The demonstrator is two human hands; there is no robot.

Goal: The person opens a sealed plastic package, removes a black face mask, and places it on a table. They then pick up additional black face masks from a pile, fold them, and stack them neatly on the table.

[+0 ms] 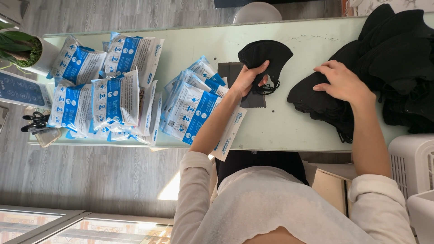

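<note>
Head view, left hand (247,79): its grip pinches a black face mask (264,56) by the lower edge, lifted just over the counter (289,129); the ear loops dangle beside the thumb.
Right hand (343,83): fingers spread flat, pressing on a stack of black masks (316,101) near the counter's front edge.
Further masks: a bigger heap of black masks (398,58) lies right of the stack, touching it.
Packets: blue and white packets (192,106) fan out just left of the left hand; more packets (99,90) lie further left.
Corner: a potted plant (20,49) and scissors (34,122).
</note>
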